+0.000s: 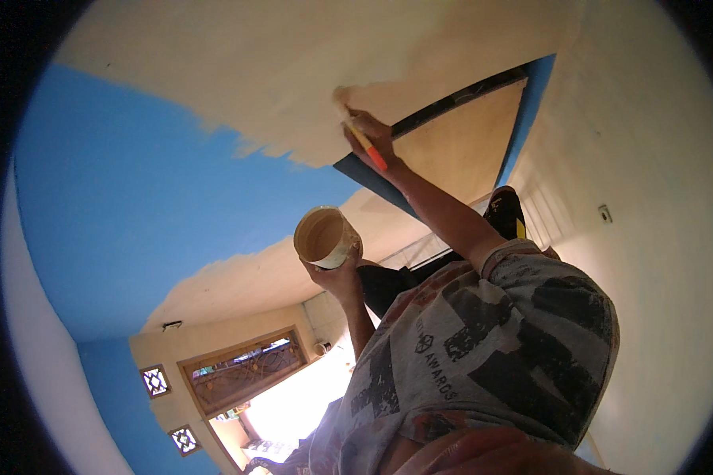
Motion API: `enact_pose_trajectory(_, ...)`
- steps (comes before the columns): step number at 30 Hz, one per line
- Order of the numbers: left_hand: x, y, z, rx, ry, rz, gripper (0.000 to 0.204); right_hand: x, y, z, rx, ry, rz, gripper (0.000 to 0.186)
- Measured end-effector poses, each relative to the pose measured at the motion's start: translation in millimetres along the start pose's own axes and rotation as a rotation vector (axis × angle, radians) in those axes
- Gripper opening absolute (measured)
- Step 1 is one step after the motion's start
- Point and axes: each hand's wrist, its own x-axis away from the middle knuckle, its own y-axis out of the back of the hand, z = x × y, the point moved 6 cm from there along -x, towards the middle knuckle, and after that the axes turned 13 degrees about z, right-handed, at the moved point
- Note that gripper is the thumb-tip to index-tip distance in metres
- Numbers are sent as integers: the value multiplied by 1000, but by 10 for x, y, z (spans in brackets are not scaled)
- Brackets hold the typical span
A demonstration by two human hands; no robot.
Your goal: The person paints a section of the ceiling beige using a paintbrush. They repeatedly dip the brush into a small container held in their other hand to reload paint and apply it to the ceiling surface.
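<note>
My right hand (376, 142) grips a paintbrush (375, 155) with a yellow and orange-red handle. Its pale bristles are against the beige-painted part of the wall (253, 79), slightly blurred. Lower and to the left, my left hand (339, 275) is wrapped round a paint-smeared white tub (322, 237), tilted so its inside shows beige paint. Bright blue paint (174, 190) covers another part of the wall, meeting the beige along a ragged edge. Just right of the brush hand, a dark-framed light wooden panel (463, 142) is set in the wall.
A pale wall on the right carries a small switch or socket (604, 214). Lower left are two patterned vent blocks (154, 381), a wooden-framed transom (245, 368) and a bright doorway (297, 408). A small dark fitting (172, 325) sits near the blue edge.
</note>
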Motion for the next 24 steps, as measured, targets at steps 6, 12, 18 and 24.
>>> enact_pose_trajectory(6,70,87,-50,102,8,-13,83,21,435,-438,25,-101,150,20)
enact_pose_trajectory(12,-12,-13,109,-23,7,-2,83,-171,2350,-1606,127,-278,-129,25)
enact_pose_trajectory(18,-1,-121,-47,45,29,31,83,-274,2870,-1474,331,-236,-393,29)
enact_pose_trajectory(24,-12,5,106,16,10,-34,86,-796,1741,-448,449,-15,-468,16)
